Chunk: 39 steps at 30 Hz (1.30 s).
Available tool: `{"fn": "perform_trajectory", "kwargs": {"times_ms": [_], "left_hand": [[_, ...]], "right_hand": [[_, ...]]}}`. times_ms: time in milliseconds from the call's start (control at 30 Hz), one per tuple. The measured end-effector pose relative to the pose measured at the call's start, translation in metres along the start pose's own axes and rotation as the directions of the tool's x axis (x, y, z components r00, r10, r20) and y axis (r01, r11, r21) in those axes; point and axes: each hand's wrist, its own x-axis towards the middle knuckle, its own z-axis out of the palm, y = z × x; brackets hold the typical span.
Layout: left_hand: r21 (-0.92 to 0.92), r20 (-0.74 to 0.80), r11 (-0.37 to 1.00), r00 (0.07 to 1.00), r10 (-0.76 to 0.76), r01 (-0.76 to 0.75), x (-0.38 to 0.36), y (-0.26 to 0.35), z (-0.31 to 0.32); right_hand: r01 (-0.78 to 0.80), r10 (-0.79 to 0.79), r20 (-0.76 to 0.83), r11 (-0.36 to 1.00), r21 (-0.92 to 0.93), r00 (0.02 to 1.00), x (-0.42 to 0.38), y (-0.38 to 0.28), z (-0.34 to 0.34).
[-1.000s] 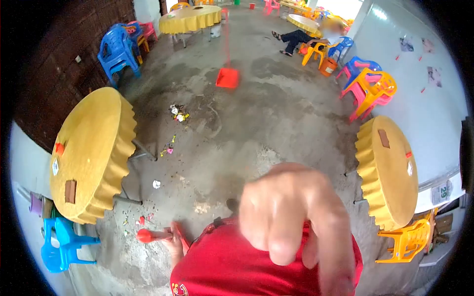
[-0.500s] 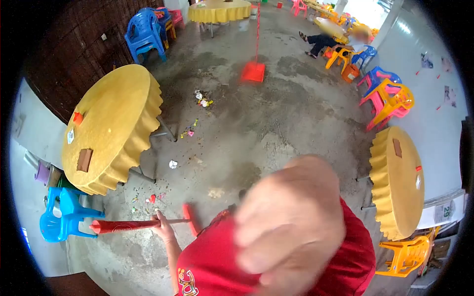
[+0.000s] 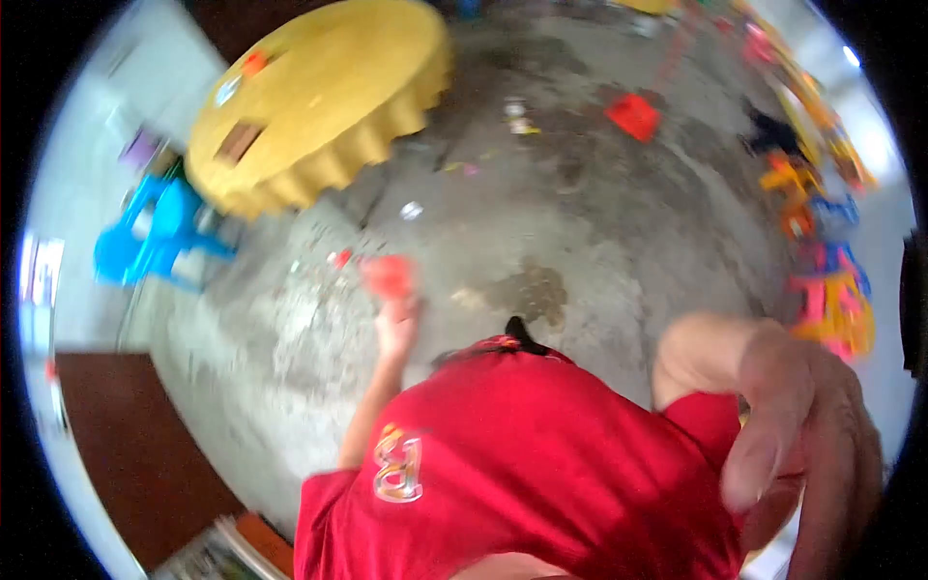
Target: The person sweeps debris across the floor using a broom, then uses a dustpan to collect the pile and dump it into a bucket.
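Observation:
My left hand (image 3: 396,331) is closed around a red broom (image 3: 389,277). Only a short, blurred piece of the broom shows above the fingers; the rest is hidden or smeared. Close to the camera on the right, my right hand (image 3: 807,425) is raised with its fingers hanging down and the thumb apart. Nothing shows in it. Bits of litter (image 3: 340,258) and a crumpled white scrap (image 3: 412,210) lie on the concrete floor near my left hand. Farther off stands a red dustpan (image 3: 633,117) with a long upright handle.
A round table with a yellow cloth (image 3: 329,97) stands ahead on the left, with a blue plastic chair (image 3: 164,232) beside it. A dark brown tabletop (image 3: 145,445) is at lower left. Colourful stacked chairs (image 3: 836,300) line the right wall. More litter (image 3: 519,116) lies farther ahead.
My view has turned, so the table and dustpan sit farther right and higher. My right hand has moved from the front of my chest to the right. The broom has swung round in my left hand.

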Motion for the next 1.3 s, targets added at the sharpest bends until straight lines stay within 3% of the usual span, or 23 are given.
{"fn": "perform_trajectory", "kwargs": {"times_ms": [67, 167, 267, 333, 400, 500, 533, 600, 700, 733, 800, 900, 1033, 1133, 1200, 1267, 1300], "left_hand": [[-0.149, -0.015, 0.987, 0.998, 0.062, -0.064, -0.004, -0.071, 0.052], [-0.074, 0.108, 0.988, 0.983, 0.145, -0.138, -0.032, -0.019, 0.037], [0.004, 0.34, 0.985, 0.927, 0.159, -0.171, -0.046, 0.003, 0.03], [0.048, 0.485, 0.995, 0.873, 0.054, -0.088, -0.045, 0.012, 0.022], [0.097, 0.562, 0.981, 0.823, 0.084, -0.166, -0.046, 0.028, 0.004], [0.051, 0.698, 0.964, 0.7, 0.154, -0.263, -0.053, 0.035, -0.027], [0.001, 0.696, 0.964, 0.692, 0.191, -0.267, -0.054, 0.011, -0.018], [0.011, 0.574, 0.984, 0.807, 0.137, -0.175, -0.066, -0.021, -0.02], [0.104, 0.331, 0.992, 0.943, 0.04, -0.078, -0.092, -0.038, -0.056], [0.164, 0.275, 0.986, 0.96, -0.054, 0.008, -0.099, -0.056, -0.052], [0.316, 0.007, 0.944, 0.995, -0.101, 0.094, -0.109, -0.105, -0.036], [0.355, -0.148, 0.897, 0.963, -0.224, 0.263, -0.1, -0.134, -0.043], [0.327, -0.151, 0.883, 0.941, -0.304, 0.338, -0.044, -0.159, -0.042], [0.269, 0.009, 0.903, 0.937, -0.349, 0.334, 0.022, -0.133, -0.04], [0.299, 0.08, 0.928, 0.963, -0.258, 0.224, 0.059, -0.103, -0.035], [0.303, 0.128, 0.953, 0.99, -0.066, 0.024, 0.086, -0.074, -0.042], [0.338, 0.175, 0.941, 0.981, -0.088, 0.024, 0.101, -0.059, -0.047]], "right_hand": [[-0.11, 0.114, 0.064, 0.992, -0.06, 0.991, -0.007, 0.019, 0.015], [-0.221, 0.233, 0.159, 0.971, -0.088, 0.959, -0.015, 0.044, 0.043], [-0.387, 0.345, 0.27, 0.914, 0.121, 0.899, -0.033, 0.065, 0.082], [-0.369, 0.29, 0.257, 0.862, 0.347, 0.922, -0.035, 0.074, 0.089], [-0.351, 0.289, 0.208, 0.849, 0.396, 0.934, -0.035, 0.075, 0.084], [-0.345, 0.237, 0.285, 0.837, 0.425, 0.929, -0.037, 0.076, 0.073], [-0.354, 0.274, 0.24, 0.835, 0.421, 0.931, -0.038, 0.073, 0.079], [-0.399, 0.352, 0.191, 0.848, 0.349, 0.916, -0.044, 0.076, 0.089], [-0.456, 0.439, 0.146, 0.779, 0.43, 0.887, -0.047, 0.096, 0.124], [-0.449, 0.421, 0.171, 0.757, 0.474, 0.891, -0.045, 0.106, 0.137], [-0.458, 0.408, 0.22, 0.698, 0.551, 0.886, -0.045, 0.12, 0.164], [-0.638, 0.582, 0.282, 0.608, 0.473, 0.763, -0.045, 0.134, 0.194], [-0.642, 0.573, 0.297, 0.628, 0.44, 0.764, -0.032, 0.175, 0.205], [-0.678, 0.665, 0.177, 0.646, 0.351, 0.725, 0.006, 0.196, 0.18], [-0.581, 0.561, 0.156, 0.757, 0.299, 0.813, 0.039, 0.205, 0.153], [-0.444, 0.428, 0.123, 0.84, 0.311, 0.895, 0.072, 0.214, 0.133], [-0.379, 0.359, 0.121, 0.877, 0.295, 0.925, 0.088, 0.217, 0.124]]}}
